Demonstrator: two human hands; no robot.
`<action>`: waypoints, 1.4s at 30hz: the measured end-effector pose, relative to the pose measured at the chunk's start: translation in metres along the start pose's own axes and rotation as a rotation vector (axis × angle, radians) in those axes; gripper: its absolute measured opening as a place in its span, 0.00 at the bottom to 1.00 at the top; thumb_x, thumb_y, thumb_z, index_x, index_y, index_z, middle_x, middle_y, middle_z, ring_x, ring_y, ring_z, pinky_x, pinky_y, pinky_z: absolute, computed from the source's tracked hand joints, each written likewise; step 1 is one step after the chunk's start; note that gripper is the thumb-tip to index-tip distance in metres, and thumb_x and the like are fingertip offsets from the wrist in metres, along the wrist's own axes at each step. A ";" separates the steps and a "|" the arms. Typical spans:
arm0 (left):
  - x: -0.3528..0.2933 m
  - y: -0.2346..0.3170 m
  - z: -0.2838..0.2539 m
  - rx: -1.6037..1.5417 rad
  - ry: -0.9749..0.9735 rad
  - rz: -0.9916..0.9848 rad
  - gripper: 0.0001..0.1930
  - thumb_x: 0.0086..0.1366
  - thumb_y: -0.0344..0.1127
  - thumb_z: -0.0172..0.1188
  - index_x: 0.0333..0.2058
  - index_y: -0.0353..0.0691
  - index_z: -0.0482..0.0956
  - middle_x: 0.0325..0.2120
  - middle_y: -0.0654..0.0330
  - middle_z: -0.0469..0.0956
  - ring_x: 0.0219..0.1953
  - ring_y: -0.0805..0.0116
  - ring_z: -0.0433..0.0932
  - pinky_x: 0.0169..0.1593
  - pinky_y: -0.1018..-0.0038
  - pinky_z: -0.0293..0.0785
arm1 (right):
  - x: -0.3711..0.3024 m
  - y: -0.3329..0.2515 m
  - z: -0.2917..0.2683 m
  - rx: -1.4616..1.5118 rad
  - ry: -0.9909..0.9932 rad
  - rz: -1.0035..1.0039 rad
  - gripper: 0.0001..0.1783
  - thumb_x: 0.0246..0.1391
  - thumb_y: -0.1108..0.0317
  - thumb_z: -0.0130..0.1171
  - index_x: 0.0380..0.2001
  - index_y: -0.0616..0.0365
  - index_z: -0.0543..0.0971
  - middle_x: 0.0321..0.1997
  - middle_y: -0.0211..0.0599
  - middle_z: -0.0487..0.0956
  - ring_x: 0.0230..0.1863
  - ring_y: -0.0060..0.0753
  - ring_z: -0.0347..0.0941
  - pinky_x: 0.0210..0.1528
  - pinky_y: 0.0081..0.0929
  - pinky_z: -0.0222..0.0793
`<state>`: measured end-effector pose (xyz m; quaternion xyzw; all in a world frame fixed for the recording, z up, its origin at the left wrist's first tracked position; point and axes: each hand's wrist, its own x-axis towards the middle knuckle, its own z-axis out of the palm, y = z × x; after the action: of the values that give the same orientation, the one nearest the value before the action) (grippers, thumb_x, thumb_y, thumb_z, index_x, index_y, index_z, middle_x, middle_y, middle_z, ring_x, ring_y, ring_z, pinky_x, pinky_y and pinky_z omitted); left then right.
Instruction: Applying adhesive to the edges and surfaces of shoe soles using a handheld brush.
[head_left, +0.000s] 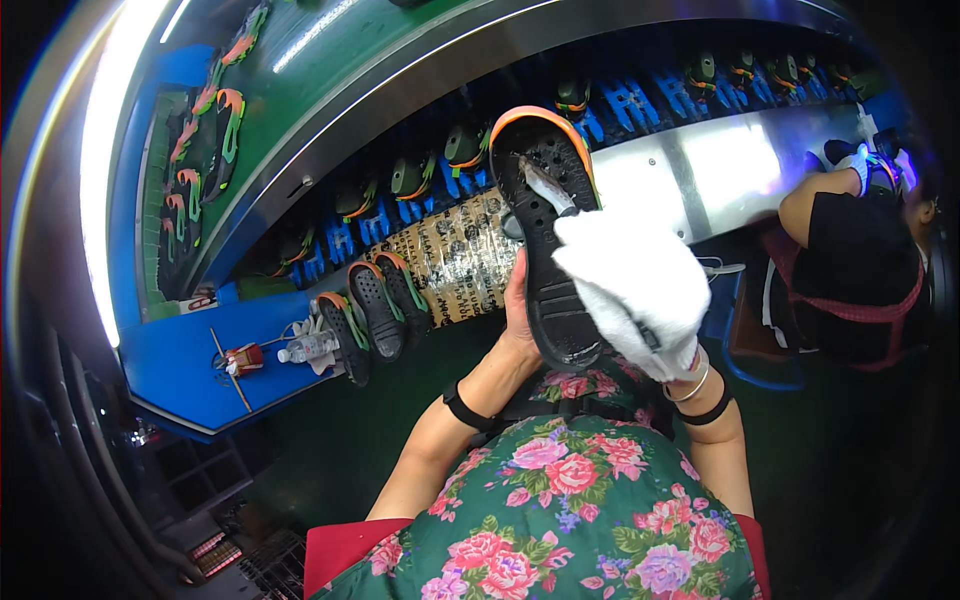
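Note:
A black shoe sole (pixel 548 240) with an orange-and-green rim stands tilted up in front of me, its perforated inner face toward me. My left hand (pixel 517 300) is closed round its left edge; most of the fingers are hidden behind the sole. My right hand (pixel 640 285), in a white glove, is closed on a brush (pixel 546 186) with a pale, worn head. The brush head touches the sole's upper part, where the surface looks wet. The glove hides the brush's handle and lies over the sole's right side.
Several similar soles (pixel 375 305) lean together at the left by a blue table (pixel 180 365) with a plastic bottle (pixel 308 347). Behind are a cardboard-covered ledge (pixel 455 255) and a line of shoe parts on blue holders (pixel 630 103). A co-worker (pixel 860 250) sits at the right.

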<state>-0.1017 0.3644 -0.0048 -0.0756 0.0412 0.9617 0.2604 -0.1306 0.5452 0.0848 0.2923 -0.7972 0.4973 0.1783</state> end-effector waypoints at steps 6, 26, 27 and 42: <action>0.016 0.003 0.020 0.322 0.165 0.010 0.51 0.66 0.72 0.50 0.74 0.41 0.51 0.75 0.55 0.53 0.74 0.49 0.56 0.75 0.46 0.52 | 0.001 0.001 0.011 0.225 0.128 0.084 0.15 0.46 0.79 0.68 0.40 0.58 0.88 0.45 0.45 0.87 0.45 0.42 0.85 0.54 0.39 0.78; 0.048 0.003 0.027 0.250 -0.032 0.106 0.51 0.65 0.79 0.42 0.74 0.47 0.52 0.72 0.56 0.60 0.70 0.35 0.61 0.71 0.35 0.59 | -0.014 0.012 0.013 0.300 0.143 0.170 0.10 0.47 0.82 0.67 0.36 0.65 0.87 0.43 0.45 0.87 0.45 0.40 0.85 0.53 0.34 0.77; 0.049 0.003 0.028 0.282 0.062 0.081 0.51 0.64 0.79 0.43 0.74 0.47 0.52 0.71 0.57 0.60 0.70 0.35 0.62 0.70 0.35 0.60 | -0.014 0.011 0.016 0.456 0.222 0.297 0.10 0.48 0.84 0.67 0.36 0.66 0.86 0.42 0.47 0.87 0.44 0.39 0.85 0.53 0.33 0.77; 0.067 0.011 0.022 0.066 -0.124 0.146 0.53 0.62 0.82 0.42 0.73 0.44 0.57 0.70 0.60 0.62 0.67 0.40 0.66 0.59 0.36 0.74 | -0.028 0.014 0.017 0.223 0.158 0.092 0.11 0.48 0.81 0.68 0.37 0.61 0.87 0.43 0.46 0.87 0.44 0.45 0.85 0.51 0.35 0.78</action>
<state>-0.1673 0.3902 0.0062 -0.0039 0.0622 0.9790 0.1939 -0.1177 0.5424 0.0512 0.2334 -0.7329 0.6119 0.1842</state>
